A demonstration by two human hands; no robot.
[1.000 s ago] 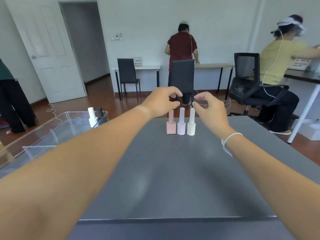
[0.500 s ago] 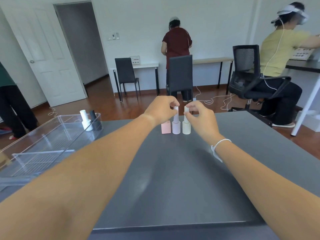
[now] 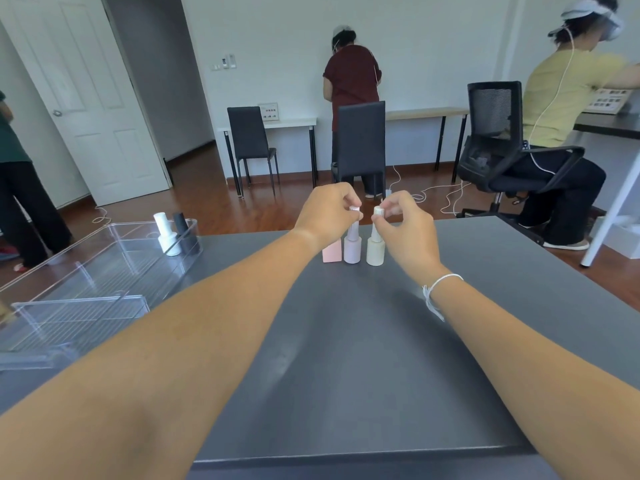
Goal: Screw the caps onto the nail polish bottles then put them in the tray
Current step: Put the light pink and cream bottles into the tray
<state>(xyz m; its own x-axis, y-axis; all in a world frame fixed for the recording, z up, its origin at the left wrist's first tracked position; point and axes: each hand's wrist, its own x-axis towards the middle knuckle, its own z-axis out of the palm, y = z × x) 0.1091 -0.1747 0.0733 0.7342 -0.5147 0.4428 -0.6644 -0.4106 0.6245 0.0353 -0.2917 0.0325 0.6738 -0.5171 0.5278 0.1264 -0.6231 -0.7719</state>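
Three nail polish bottles stand side by side at the far middle of the grey table: a pink square one, a lilac one and a cream one. My left hand pinches the lilac bottle's cap at its top and hides the pink bottle's cap. My right hand pinches the cream bottle's cap. Both bottles stand upright on the table. A clear plastic tray lies at the left, holding a white bottle and a black bottle in its far corner.
Behind the table stand black chairs, a white desk and an office chair. Three people are in the room: one at the back wall, one seated at the right, one at the left edge. Cables lie on the wooden floor.
My hands came down from above the bottles onto the caps of the lilac and cream bottles and now pinch them. The camera tilted down a little.
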